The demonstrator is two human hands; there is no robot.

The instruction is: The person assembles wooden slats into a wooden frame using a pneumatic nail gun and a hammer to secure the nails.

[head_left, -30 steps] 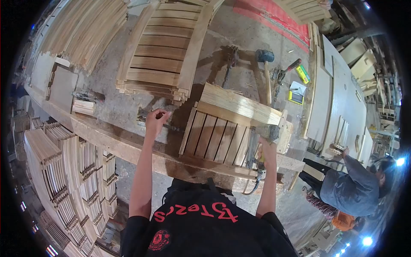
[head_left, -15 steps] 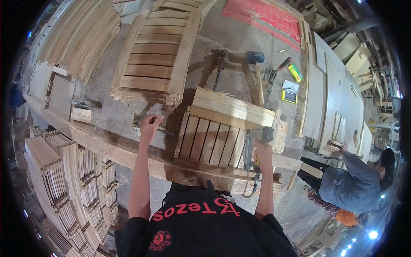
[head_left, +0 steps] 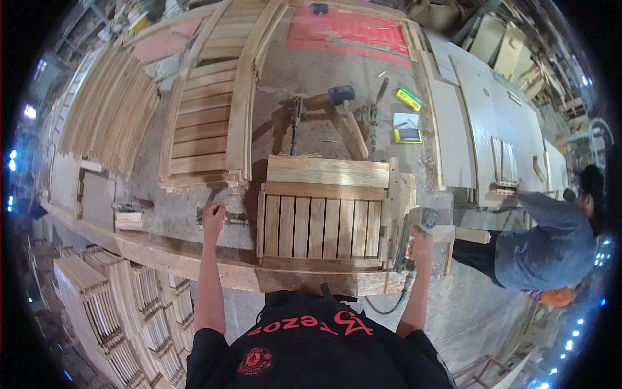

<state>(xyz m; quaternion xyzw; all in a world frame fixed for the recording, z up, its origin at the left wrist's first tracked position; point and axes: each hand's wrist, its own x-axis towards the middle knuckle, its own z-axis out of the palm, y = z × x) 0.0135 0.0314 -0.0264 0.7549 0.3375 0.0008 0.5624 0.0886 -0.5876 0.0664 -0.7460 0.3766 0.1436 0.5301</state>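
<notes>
My right hand [head_left: 422, 245] grips a nail gun [head_left: 408, 243] with a hose trailing below it, just right of the slatted wooden panel [head_left: 315, 228]. That panel lies on the workbench in front of me, with dark gaps between its slats. Along its far side rests a wide board [head_left: 328, 172]. My left hand [head_left: 214, 215] hovers left of the panel with its fingers curled together; whether anything is in them is too small to make out. Beyond the board lies a mallet [head_left: 350, 120] with a black head and wooden handle.
Stacked slatted panels [head_left: 202, 120] and a pile of thin strips [head_left: 107, 110] lie at the far left. Clamps [head_left: 296, 126] and a yellow-green box [head_left: 409, 99] sit farther back. More frames [head_left: 91, 298] stand below the bench edge [head_left: 194, 264]. A co-worker [head_left: 547, 233] works at the right.
My right hand has moved the nail gun rightward, off the panel's right end. The panel and its board now appear squarer to me. My left hand's fingers have curled in more.
</notes>
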